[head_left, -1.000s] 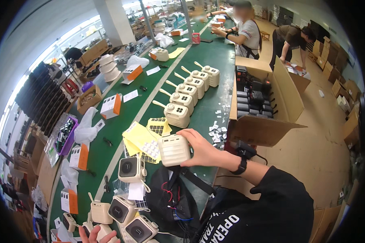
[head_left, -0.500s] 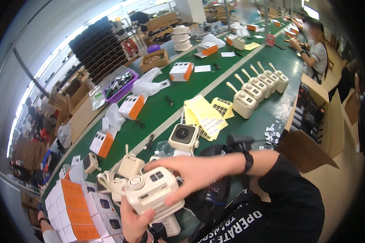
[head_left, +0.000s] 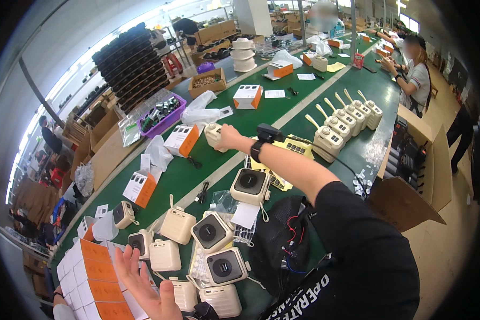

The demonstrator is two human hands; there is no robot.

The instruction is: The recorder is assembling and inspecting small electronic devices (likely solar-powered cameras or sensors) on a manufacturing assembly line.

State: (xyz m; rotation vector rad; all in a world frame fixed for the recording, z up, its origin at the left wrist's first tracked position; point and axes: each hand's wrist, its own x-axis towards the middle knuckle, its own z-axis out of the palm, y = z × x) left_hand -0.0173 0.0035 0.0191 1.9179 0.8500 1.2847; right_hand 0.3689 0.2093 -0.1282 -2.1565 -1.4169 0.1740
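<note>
My right hand (head_left: 231,138) is stretched far across the green table and closed around a small cream speaker (head_left: 213,135), whose top controls show beside the fingers. An orange and white box (head_left: 182,140) stands just left of it. Low in the picture, my left hand (head_left: 148,292) is open, with its fingers spread and nothing in them. It hovers beside stacked orange and white boxes (head_left: 102,277). Near it lie several more cream speakers; one has a dark round front (head_left: 212,231), another shows its ribbed back (head_left: 178,225).
A row of cream speakers with straps (head_left: 328,140) stands at the right. Beyond the table edge is a cardboard carton (head_left: 405,197) of black devices. Yellow sticker sheets (head_left: 293,145) and a black bag (head_left: 274,234) lie centrally. A person (head_left: 417,72) works at the far right.
The speaker held in both hands has left my left hand and moved far forward in my right. My left hand has opened and shifted left and down.
</note>
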